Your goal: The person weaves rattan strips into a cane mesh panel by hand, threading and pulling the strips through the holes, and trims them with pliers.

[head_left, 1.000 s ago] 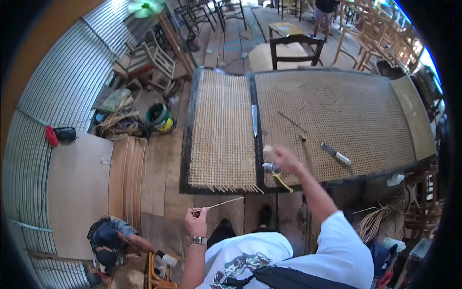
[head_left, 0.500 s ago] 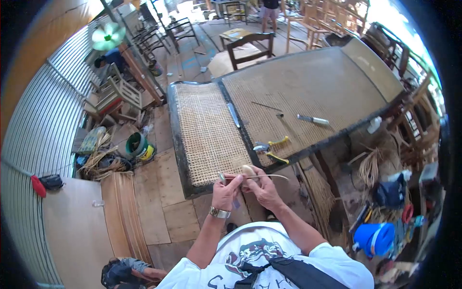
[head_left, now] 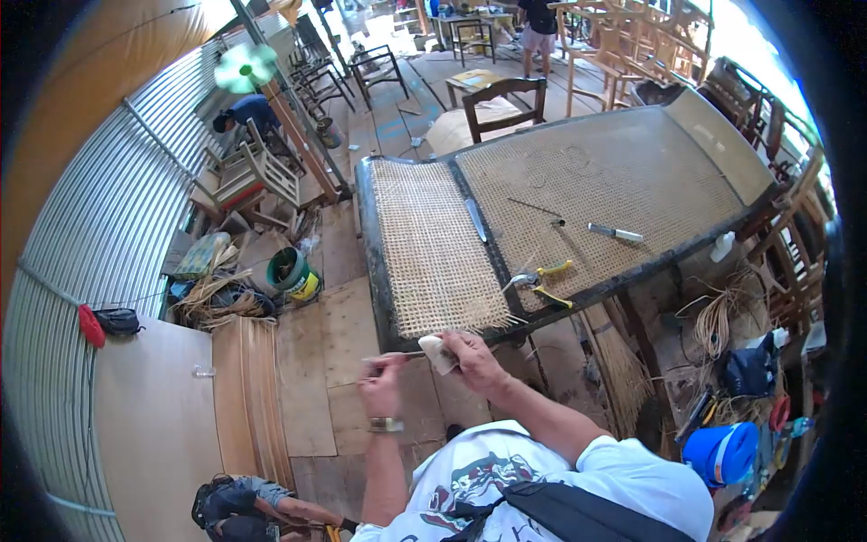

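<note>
My left hand (head_left: 379,388) is smeared by motion, its fingers closed around one end of a thin cane strand (head_left: 411,354). The strand runs across to my right hand (head_left: 476,363), whose fingers are pressed round a pale, whitish pad-like piece (head_left: 437,353); its exact kind is unclear. Both hands are just in front of the near edge of a dark-framed panel (head_left: 384,298) with woven cane webbing (head_left: 424,253). Yellow-handled pliers (head_left: 546,282) lie on the panel's near side. A flat blade (head_left: 476,221) rests along the dark crossbar.
A white-handled tool (head_left: 616,232) and a thin rod (head_left: 535,207) lie on the webbing. At right stands a blue bucket (head_left: 722,452), at left a green bucket (head_left: 293,273). One person crouches at lower left (head_left: 257,510); others are farther back.
My left hand has moved left, away from my right hand, with the strand drawn between them. The pale piece in my right hand has turned. The whole view has shifted slightly.
</note>
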Tool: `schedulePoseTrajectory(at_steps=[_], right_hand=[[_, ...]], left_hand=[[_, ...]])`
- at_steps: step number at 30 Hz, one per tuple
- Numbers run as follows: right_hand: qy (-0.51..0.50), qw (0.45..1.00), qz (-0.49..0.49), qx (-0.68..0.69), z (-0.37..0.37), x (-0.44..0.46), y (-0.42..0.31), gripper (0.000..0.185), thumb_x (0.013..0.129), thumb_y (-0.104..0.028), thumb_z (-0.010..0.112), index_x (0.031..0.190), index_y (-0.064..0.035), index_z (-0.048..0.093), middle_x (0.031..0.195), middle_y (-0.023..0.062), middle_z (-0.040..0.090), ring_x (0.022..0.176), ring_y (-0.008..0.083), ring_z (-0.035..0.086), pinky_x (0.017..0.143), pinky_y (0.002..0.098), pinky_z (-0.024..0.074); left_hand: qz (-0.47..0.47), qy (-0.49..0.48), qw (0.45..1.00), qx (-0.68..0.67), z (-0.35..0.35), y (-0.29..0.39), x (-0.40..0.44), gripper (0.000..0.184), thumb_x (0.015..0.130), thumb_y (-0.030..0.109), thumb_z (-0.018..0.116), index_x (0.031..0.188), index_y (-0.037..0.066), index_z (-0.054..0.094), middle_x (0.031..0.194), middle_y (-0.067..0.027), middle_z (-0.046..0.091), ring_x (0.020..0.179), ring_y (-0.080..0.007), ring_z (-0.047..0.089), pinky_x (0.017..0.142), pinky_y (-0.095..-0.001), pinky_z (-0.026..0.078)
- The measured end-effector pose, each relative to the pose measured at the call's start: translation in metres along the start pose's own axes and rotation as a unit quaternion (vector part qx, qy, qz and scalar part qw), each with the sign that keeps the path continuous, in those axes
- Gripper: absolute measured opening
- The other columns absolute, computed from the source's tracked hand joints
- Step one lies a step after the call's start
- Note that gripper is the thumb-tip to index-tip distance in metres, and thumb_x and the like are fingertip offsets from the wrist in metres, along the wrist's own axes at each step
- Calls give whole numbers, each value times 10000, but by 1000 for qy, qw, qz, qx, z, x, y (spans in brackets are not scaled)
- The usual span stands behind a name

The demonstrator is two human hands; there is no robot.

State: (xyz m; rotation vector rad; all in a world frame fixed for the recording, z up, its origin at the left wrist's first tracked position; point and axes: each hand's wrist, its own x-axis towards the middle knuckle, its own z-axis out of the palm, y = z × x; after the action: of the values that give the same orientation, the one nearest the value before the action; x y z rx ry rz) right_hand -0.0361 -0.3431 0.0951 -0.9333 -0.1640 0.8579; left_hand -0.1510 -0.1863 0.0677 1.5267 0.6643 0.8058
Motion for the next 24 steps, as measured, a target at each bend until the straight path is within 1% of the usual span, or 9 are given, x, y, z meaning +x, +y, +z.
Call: schedulePoseTrajectory(at_steps=[5,8,9,11,13,18,21,23,24], right_hand=[[-10,986,13,166,-59,-16,-94,327,1041,-395,539,1118,-82,594,722,-31,556,501,62,461,409,207,367],[16,946,-260,193,-163,-23,-190,356,1035,-368,553,1201,-55,521,717,-22,542,549,54,485,443,192,387],[25,943,-267,198,-167,-23,-199,356,1035,-368,553,1201,-55,521,717,-22,542,549,54,485,443,192,387],[136,975,-127,124,-167,-31,-213,325,1033,-344,568,1167,-48,563,721,-23,558,577,49,508,466,194,408],[40,995,-87,-19,-153,-34,-187,289,1041,-319,556,1110,-48,631,730,-11,580,592,55,532,460,202,416],[-109,954,225,164,-121,-25,-72,415,1025,-443,562,1194,-68,614,796,-41,568,588,48,481,499,200,373],[-217,935,169,225,-89,-27,-76,396,1075,-423,469,1170,-69,618,752,-40,580,578,51,478,532,207,386],[-23,992,96,75,-71,-15,-89,427,1088,-399,437,1279,-51,595,757,-25,608,567,68,513,535,224,434],[-74,991,45,98,-80,-5,-92,378,1094,-351,442,1222,-46,627,789,-18,624,594,67,549,552,213,466]], left_hand=[[-42,288,887,359,-212,-107,26,192,816,223,785,798,45,716,732,-92,689,679,-232,642,625,-388,508],[-189,252,730,606,-347,-142,-20,364,840,394,725,835,31,747,799,-183,717,752,-363,682,667,-472,514],[-200,354,759,509,-349,-111,-42,311,858,306,738,861,-6,737,824,-172,720,762,-316,664,693,-449,515],[-209,438,775,405,-316,-60,-52,260,877,217,752,887,-42,727,849,-161,723,772,-270,647,719,-426,516],[-161,486,833,212,-263,-33,-38,218,821,147,802,855,-47,710,802,-116,695,741,-231,616,726,-411,513],[-120,131,983,34,11,31,-17,121,870,103,739,939,6,723,831,-48,687,691,-141,556,673,-314,445],[-162,-33,982,-95,125,59,-34,73,927,84,708,990,60,735,799,11,667,587,-74,496,533,-249,387],[-174,-42,976,-125,152,61,-41,74,946,77,698,1007,78,739,789,30,660,553,-51,476,487,-227,368],[-192,-61,963,-178,160,61,-42,34,942,83,714,972,76,726,760,34,655,530,-27,456,460,-210,324]])
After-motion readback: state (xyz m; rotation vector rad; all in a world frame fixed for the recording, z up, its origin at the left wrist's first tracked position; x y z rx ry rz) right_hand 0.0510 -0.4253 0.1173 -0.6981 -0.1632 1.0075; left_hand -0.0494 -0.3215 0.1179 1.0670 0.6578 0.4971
